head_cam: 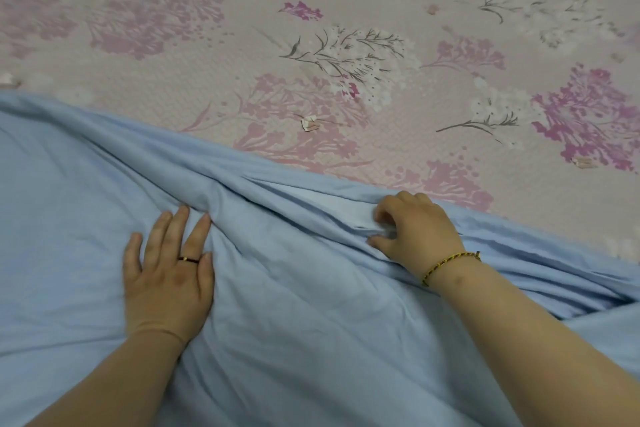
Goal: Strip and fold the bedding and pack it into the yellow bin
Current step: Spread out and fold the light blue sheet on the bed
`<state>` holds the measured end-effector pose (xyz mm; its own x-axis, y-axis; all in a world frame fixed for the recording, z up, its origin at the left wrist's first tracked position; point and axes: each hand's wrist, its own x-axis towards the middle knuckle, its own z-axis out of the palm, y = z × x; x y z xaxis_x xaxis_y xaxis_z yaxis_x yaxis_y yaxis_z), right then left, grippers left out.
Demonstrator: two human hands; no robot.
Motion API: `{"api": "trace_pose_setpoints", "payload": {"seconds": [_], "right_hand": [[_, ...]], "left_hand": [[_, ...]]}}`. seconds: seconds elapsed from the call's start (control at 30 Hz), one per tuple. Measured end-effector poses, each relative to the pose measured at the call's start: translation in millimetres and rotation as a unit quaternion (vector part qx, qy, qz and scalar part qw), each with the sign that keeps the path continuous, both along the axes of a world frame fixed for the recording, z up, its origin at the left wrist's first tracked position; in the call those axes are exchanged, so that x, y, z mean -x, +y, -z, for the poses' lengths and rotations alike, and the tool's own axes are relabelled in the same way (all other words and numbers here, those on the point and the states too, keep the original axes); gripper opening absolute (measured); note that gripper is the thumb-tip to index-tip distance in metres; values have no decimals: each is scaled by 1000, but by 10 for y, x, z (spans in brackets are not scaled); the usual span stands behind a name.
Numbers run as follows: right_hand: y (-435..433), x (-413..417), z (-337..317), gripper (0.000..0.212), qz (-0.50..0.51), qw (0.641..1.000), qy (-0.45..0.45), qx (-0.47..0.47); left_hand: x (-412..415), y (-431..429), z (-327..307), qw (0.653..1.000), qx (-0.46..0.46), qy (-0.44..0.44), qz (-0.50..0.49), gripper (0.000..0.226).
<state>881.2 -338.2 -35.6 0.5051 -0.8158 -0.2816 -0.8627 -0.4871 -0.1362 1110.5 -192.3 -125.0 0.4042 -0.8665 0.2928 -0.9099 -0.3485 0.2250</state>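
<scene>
1. Bedding: logged a pale blue sheet [294, 340] bunched across the near half of the bed, far edge running as a diagonal ridge of folds. Floral mattress [346, 45] laid bare beyond it.
2. Saw left hand [166, 274] spread flat on the sheet, fingers straight and slightly fanned, ring [188, 258] on one finger, fingertips up against the ridge. Pressing only, gripping nothing.
3. Saw right hand [415, 229] further along the same ridge, fingers and thumb curled in, pinching a gather of the cloth. Fingertips blurred, so could not tell how much cloth taken. Noted bracelet [450, 262] on that wrist.
4. Looked for yellow bin; found it nowhere in view.
5. Judged the step in hand as squaring up the sheet for a fold. Stripping seemingly done on this side, folding barely begun, packing not started.
6. Judged good practice as follows: anchor with the flat left hand, draw the pinched edge taut and straight with the right, then smooth out the creases between the two hands before doubling over.
7. Flagged risks: soft, limp cloth, likely to slide and bunch again. Uneven pull likely to skew the fold, and lumps left in likely to pack badly into the bin.
</scene>
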Motion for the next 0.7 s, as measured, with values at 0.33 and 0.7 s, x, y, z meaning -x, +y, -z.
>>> {"api": "trace_pose_setpoints", "payload": {"seconds": [0.33,0.7], "right_hand": [[-268,-6,217,12,28,978,-166,126],[-933,-131,-173,25,94,972,-88,196]], "left_hand": [[-9,-2,-5,1000,0,1,-2,43],[-11,-4,8,1000,-3,-4,-3,43]]}}
